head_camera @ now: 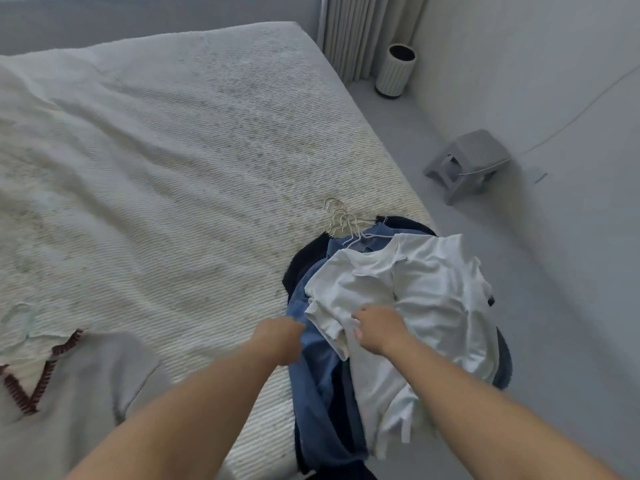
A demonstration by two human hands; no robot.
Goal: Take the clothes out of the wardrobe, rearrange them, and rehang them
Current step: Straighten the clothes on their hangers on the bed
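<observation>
At lower right of the frame, our left hand (278, 336) grips the blue shirt (313, 372); our right hand (377, 329) grips the white shirt (429, 292) on the bed (173, 161).

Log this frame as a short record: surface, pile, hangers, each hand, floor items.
surface: bed, ribbed off-white cover
pile: clothes at the bed's near right corner, white tee on top, blue shirt under it, dark garment at the bottom
hangers: hooks bunched at the pile's far end
left hand: grips the blue shirt's edge
right hand: grips the white tee
other garment: grey sweater with dark red trim, near left on the bed
floor: stool, bin
</observation>
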